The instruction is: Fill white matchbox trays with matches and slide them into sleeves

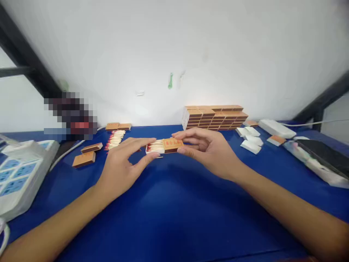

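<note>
Between my two hands is a matchbox (172,145), its white inner tray (155,151) pulled partway out to the left. Red-tipped matches (155,145) fill the part of the tray that shows. My left hand (124,163) pinches the tray's outer end between thumb and fingers. At the other end, my right hand (209,151) grips the orange sleeve, thumb in front and fingers behind. A loose match (159,157) lies just in front of the box. To the left, a row of loose matches (115,139) rests on the blue table (163,218).
A stack of matchboxes (215,118) stands against the wall. White empty trays (251,140) lie to its right, near a white power adapter (276,128) and a dark pouch (324,156). Single matchboxes (84,159) and a power strip (24,174) are on the left.
</note>
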Demonstrator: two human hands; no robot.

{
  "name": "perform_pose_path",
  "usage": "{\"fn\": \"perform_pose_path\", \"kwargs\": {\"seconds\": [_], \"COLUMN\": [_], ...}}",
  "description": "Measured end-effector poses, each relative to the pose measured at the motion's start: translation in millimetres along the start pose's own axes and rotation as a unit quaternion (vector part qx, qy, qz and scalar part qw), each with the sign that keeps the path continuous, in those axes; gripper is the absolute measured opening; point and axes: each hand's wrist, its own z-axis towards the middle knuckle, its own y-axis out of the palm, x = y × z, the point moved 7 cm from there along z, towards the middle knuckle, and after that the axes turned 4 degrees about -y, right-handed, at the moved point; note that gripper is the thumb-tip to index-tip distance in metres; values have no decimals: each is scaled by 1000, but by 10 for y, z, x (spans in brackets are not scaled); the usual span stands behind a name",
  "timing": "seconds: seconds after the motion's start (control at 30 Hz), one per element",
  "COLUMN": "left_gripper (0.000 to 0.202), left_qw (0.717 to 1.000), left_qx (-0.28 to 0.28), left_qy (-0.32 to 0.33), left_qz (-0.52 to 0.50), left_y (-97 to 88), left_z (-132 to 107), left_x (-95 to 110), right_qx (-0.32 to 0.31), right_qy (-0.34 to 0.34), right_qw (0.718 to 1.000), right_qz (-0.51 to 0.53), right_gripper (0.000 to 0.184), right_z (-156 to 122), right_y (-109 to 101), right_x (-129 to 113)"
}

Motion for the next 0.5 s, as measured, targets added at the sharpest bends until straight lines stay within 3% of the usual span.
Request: {"fn": "perform_pose_path", "kwargs": {"seconds": [0.37,0.5], "left_gripper": [28,37], "left_qw": [999,987], "left_qx": [5,-25], "left_qy": [-45,-105], "left_qz": [-27,-122], "left_y": [-23,45], "left_z": [7,-1], "left_x": [-3,-77], "right_qx": [16,11], "right_qy": [9,-3], "right_qw": [1000,1000], "right_qz": [14,20], "right_gripper": [38,37], "right_z": [-12,-13], "right_y": [16,30], "right_x": [-30,-20]}}
